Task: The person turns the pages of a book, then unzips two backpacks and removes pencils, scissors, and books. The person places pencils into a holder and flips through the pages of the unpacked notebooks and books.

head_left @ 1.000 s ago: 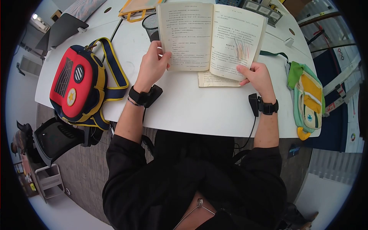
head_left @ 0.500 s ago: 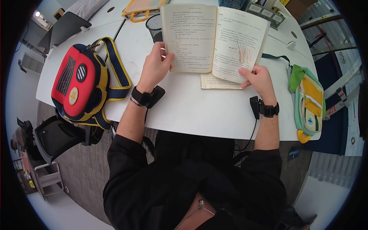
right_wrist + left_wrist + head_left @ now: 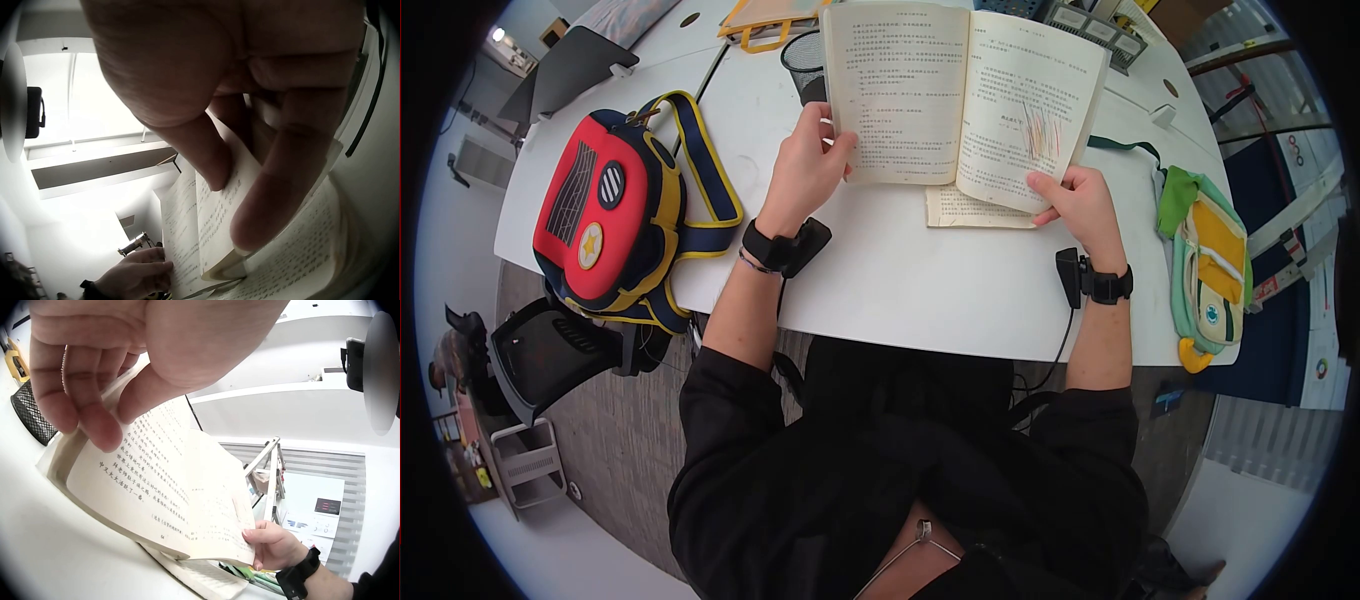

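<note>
An open book (image 3: pixel 900 110) with printed pages is held up between both hands, coloured scribbles on its right page. My left hand (image 3: pixel 800 170) grips the left edge, thumb on the page and fingers behind, as the left wrist view (image 3: pixel 94 381) shows close up. On the right edge, my right hand (image 3: pixel 1082 205) pinches the lower corner between thumb and fingers. A second book (image 3: pixel 975 212) lies open on the table beneath, mostly hidden by the first; its printed page (image 3: pixel 300 262) shows in the right wrist view.
A red and navy backpack (image 3: pixel 605 215) sits at the table's left, a green and yellow bag (image 3: pixel 1208 260) at its right edge. Behind the held book stand a black mesh cup (image 3: pixel 802 62) and a grey basket (image 3: pixel 1095 35). A black chair (image 3: pixel 550 350) is at lower left.
The held book and both hands shift slightly right in the head view, along with the whole scene. Both grips on the book stay the same.
</note>
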A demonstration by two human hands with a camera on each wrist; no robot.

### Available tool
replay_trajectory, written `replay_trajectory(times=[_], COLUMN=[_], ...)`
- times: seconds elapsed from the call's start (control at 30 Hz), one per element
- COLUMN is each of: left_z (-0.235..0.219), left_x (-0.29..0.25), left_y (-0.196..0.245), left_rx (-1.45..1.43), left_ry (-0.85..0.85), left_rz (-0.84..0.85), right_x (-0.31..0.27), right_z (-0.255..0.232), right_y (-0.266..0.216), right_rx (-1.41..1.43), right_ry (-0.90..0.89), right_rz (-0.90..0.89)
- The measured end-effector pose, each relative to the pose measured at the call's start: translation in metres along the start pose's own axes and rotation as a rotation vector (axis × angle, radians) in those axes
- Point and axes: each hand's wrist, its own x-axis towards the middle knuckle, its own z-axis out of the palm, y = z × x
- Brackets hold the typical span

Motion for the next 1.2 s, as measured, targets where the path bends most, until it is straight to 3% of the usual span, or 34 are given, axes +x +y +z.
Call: replay_trajectory(times=[0.93,1.2], left_z=[-0.0016,-0.0008], left_x=[-0.0006,0.0], left_y=[0.0012,-0.0003], left_rx=[0.004,-0.001], left_ry=[-0.013,-0.015], left_rz=[-0.007,0.001], right_x=[0.0058,0.0064], right_z=[-0.0043,-0.0017], right_y=[0.0038,0.0066], right_rx=[-0.105,-0.008], right_ry=[0.092,0.096], right_rz=[0.059,0.027])
